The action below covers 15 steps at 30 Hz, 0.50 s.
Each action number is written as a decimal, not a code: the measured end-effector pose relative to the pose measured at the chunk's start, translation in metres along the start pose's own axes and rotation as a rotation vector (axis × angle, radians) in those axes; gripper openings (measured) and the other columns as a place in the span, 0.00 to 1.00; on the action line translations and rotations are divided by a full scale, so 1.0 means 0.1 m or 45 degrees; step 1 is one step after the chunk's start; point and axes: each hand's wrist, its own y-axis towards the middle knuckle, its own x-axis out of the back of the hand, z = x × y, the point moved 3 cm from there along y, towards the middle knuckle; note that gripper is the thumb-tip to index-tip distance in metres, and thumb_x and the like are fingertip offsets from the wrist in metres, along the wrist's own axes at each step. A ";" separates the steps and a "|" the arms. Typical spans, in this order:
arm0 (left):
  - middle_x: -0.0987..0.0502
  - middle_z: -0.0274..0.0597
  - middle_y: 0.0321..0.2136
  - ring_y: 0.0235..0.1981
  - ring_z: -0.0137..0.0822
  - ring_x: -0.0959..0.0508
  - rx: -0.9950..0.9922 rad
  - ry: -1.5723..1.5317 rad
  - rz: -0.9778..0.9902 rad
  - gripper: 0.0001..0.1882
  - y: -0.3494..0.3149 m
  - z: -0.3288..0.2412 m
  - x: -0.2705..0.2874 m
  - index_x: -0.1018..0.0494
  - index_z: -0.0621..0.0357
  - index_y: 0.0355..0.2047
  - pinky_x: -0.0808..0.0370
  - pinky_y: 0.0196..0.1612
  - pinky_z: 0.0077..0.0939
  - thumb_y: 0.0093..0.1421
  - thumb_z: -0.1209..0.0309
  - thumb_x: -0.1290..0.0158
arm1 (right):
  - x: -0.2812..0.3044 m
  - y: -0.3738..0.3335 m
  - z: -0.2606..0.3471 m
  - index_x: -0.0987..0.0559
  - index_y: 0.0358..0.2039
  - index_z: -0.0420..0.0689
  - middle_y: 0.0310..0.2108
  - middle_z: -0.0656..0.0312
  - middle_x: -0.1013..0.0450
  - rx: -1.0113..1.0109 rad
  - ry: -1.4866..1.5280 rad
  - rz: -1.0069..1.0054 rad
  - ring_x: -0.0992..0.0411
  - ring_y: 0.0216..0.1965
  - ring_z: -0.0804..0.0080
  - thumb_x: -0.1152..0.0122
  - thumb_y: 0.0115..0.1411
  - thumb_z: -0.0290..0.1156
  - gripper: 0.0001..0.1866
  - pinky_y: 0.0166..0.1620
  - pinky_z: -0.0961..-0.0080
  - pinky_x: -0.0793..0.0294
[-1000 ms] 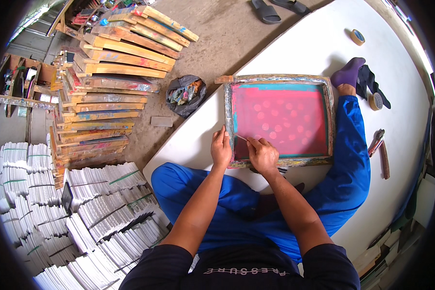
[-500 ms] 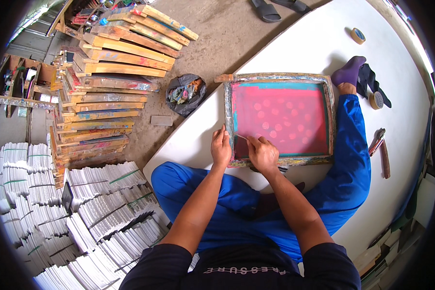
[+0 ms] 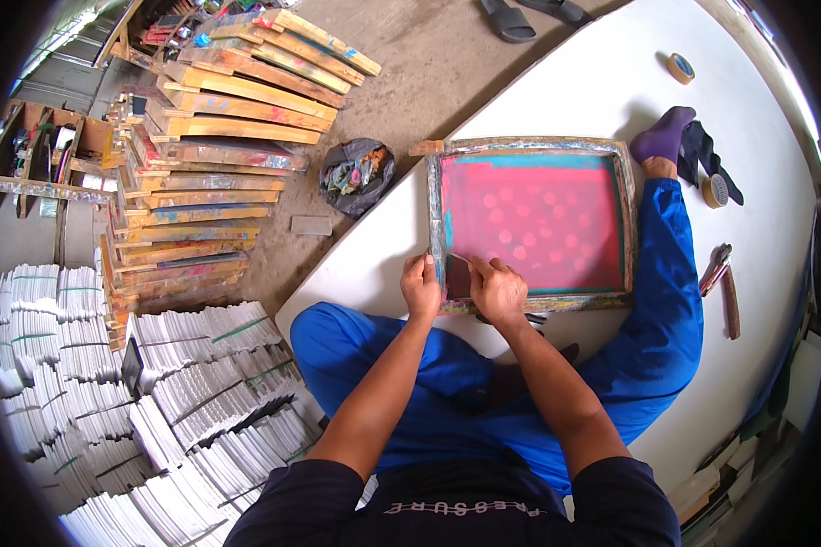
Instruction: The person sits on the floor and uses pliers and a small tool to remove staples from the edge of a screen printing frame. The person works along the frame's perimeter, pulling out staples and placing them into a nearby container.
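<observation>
A screen-printing frame (image 3: pixel 437 205) rests on the white surface between my legs. It has worn, paint-stained wooden rails and a pink mesh with pale round dots, edged in teal. My left hand (image 3: pixel 420 290) is closed on the left rail close to the near corner, thumb on top. Inside that corner my right hand (image 3: pixel 500 290) pinches a thin, pale, flat tool (image 3: pixel 460 260), its tip pointing at the left rail. Most of the tool is hidden by my fingers, so its kind is unclear.
Tape rolls (image 3: pixel 680 68), a dark cloth (image 3: pixel 705 164) and a wooden-handled tool (image 3: pixel 729 292) lie to the right. Beyond the surface's left edge are a bag of rags (image 3: pixel 356 176), stacked wooden frames (image 3: pixel 219 182) and bundled paper stacks (image 3: pixel 205 392). Sandals (image 3: pixel 509 20) lie on the far floor.
My left hand has slid slightly nearer to me along the left rail. My right hand stays in almost the same spot with the tool. The whole view has shifted a little.
</observation>
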 end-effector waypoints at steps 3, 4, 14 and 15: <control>0.21 0.48 0.34 0.35 0.46 0.20 0.042 0.034 -0.004 0.12 0.00 0.04 0.02 0.18 0.62 0.41 0.24 0.40 0.38 0.68 0.68 0.48 | 0.00 -0.01 0.03 0.15 0.41 0.55 0.27 0.57 0.22 0.021 -0.037 -0.019 0.21 0.25 0.52 0.40 0.61 0.39 0.10 0.30 0.56 0.22; 0.21 0.48 0.33 0.34 0.47 0.20 0.057 0.026 -0.013 0.12 -0.01 0.05 0.02 0.18 0.62 0.40 0.25 0.40 0.38 0.68 0.68 0.48 | 0.05 -0.01 0.07 0.15 0.40 0.55 0.27 0.57 0.22 0.039 -0.089 -0.023 0.21 0.25 0.52 0.40 0.61 0.39 0.10 0.30 0.56 0.22; 0.24 0.52 0.29 0.30 0.47 0.24 0.068 -0.058 -0.037 0.14 -0.06 -0.04 0.00 0.23 0.68 0.32 0.28 0.37 0.39 0.70 0.70 0.52 | -0.10 0.36 0.49 0.17 0.33 0.50 0.30 0.50 0.21 -0.234 -0.013 0.219 0.21 0.30 0.46 0.44 0.64 0.43 0.13 0.34 0.51 0.21; 0.24 0.52 0.29 0.31 0.47 0.23 0.073 -0.073 -0.072 0.14 -0.05 -0.06 -0.02 0.23 0.68 0.32 0.28 0.38 0.40 0.70 0.70 0.53 | -0.03 0.41 0.46 0.17 0.32 0.50 0.29 0.50 0.21 -0.220 -0.019 0.141 0.21 0.30 0.46 0.44 0.64 0.42 0.13 0.34 0.52 0.22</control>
